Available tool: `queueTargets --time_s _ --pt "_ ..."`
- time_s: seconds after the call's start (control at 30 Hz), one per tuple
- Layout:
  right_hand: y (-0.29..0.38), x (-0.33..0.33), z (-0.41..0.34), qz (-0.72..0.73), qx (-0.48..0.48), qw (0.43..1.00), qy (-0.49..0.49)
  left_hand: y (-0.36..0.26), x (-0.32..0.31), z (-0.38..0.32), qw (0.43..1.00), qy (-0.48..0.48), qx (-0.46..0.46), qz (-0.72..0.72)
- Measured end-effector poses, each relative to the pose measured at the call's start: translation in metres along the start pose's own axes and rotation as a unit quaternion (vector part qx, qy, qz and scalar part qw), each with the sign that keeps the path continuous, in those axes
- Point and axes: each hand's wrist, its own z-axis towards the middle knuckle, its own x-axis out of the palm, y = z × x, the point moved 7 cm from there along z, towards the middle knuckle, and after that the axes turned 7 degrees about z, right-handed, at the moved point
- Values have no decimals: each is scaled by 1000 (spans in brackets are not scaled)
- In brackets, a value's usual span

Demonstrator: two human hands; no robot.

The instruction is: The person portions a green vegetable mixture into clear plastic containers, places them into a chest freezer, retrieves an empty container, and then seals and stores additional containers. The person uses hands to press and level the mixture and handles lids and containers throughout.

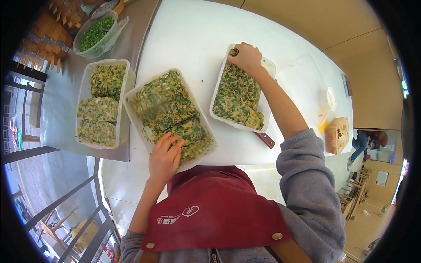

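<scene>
A plastic tub (215,144) of chopped green filling (176,113) sits at an angle before me, at the table's near edge. My left hand (166,156) rests on the near part of that filling, fingers apart, grasping nothing. At the far end of another plastic tub (269,67), to the right, my right hand (246,57) is curled around a clump of the leafy filling (237,92); some fingertips are hidden. The rest of that filling lies as a large slab with a loose lump (256,119) at its near end.
A third tub (126,131) of filling blocks stands left, below a bowl of chopped green herbs (97,33). A knife handle (265,139) projects from beneath the right tub. Clear lids (307,72) and an orange-stained container (336,136) lie right.
</scene>
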Motion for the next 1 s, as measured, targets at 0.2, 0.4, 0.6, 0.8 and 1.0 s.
queueTargets --time_s 0.2,0.4,0.6,0.8,1.0 --pt "2 4 1 -28 10 1000 -1 -2 -4 3 1000 14 -6 -7" --pt "11 9 -6 -74 11 997 -18 -41 -3 73 992 36 117 -29" --pt "12 10 -5 -66 53 995 -52 -58 76 149 956 213 195 52" --pt "-1 2 -1 -42 62 997 -34 -55 89 151 956 208 202 51" --pt "8 -16 -9 -4 44 999 6 -54 91 152 953 234 189 46"
